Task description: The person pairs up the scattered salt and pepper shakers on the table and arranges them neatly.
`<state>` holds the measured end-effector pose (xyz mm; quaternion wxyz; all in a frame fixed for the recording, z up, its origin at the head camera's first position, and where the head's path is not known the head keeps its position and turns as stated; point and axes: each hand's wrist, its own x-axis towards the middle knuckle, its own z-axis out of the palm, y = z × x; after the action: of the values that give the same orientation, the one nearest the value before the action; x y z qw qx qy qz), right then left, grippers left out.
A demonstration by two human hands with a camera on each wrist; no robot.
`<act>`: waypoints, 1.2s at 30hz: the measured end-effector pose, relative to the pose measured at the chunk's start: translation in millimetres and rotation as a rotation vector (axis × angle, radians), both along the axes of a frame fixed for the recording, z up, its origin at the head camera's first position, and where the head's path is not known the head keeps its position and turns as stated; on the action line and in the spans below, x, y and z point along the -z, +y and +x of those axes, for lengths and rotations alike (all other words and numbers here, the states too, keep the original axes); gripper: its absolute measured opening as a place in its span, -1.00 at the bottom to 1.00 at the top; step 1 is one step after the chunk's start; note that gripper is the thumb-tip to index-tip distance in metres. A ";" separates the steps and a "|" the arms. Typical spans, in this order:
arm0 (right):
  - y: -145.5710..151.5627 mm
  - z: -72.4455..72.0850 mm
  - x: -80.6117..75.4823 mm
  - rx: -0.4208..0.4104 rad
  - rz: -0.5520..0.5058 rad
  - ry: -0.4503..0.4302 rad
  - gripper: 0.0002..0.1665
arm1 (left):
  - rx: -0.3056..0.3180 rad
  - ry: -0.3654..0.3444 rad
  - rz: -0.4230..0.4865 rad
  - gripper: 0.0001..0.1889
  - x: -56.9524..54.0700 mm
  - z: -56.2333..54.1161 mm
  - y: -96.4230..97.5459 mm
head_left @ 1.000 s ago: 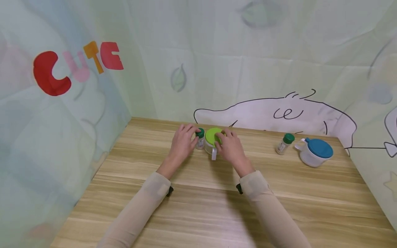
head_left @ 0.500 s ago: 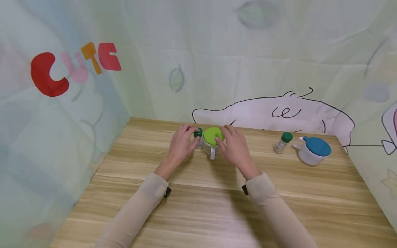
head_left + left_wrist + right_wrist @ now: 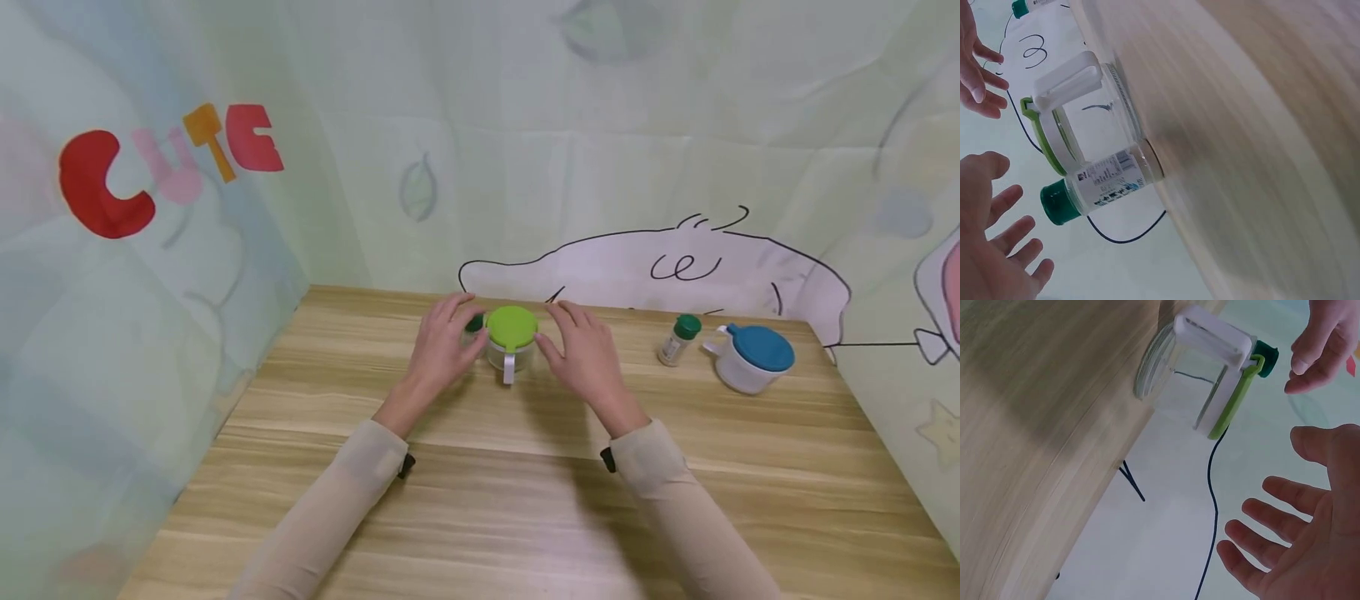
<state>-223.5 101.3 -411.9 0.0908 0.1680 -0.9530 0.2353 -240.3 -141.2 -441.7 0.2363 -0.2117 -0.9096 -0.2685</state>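
A clear jar with a light green lid (image 3: 512, 327) and a white handle stands upright at the back of the table, its handle turned toward me. Close on its left is a shaker bottle (image 3: 1105, 180) with a dark green cap, partly hidden by my left hand in the head view. My left hand (image 3: 441, 348) hovers around that bottle with spread fingers; the left wrist view shows a gap between them and the cap. To the right of the jar my right hand (image 3: 590, 360) is held up with loose, parted fingers, apart from the jar in the right wrist view.
Farther right on the wooden table (image 3: 480, 500) stand another green-capped shaker bottle (image 3: 679, 340) and a white jar with a blue lid (image 3: 753, 358). Printed cloth (image 3: 510, 183) rises behind the table's back edge and along its left side.
My right hand has drawn off the green lid and moved right of the jar. My left hand's fingers have spread near the bottle's cap. The view has shifted slightly.
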 end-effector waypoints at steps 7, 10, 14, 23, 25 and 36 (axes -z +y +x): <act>16.9 -0.2 1.7 0.038 0.021 0.021 -0.29 | 0.017 -0.040 -0.066 -0.54 -3.6 2.6 12.5; 26.4 -0.4 1.7 0.062 0.036 0.037 -0.24 | 0.022 -0.068 -0.120 -0.48 -3.6 3.3 19.8; 39.9 0.1 0.7 0.090 0.057 0.062 -0.15 | 0.031 -0.080 -0.156 -0.38 -3.4 4.0 29.4; 77.4 6.5 0.2 0.152 0.072 0.047 -0.04 | 0.064 -0.173 -0.225 -0.20 -11.3 7.5 63.9; 84.5 7.3 -0.5 0.163 0.075 0.031 -0.02 | 0.073 -0.192 -0.245 -0.20 -12.2 6.8 71.2; 119.2 13.6 -5.4 0.212 0.113 0.026 0.00 | 0.130 -0.180 -0.287 -0.27 -14.4 7.4 99.0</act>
<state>-209.9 220.5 -406.6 0.1177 0.0742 -0.9759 0.1680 -232.9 -42.2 -427.4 0.1036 -0.2766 -0.9404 -0.1686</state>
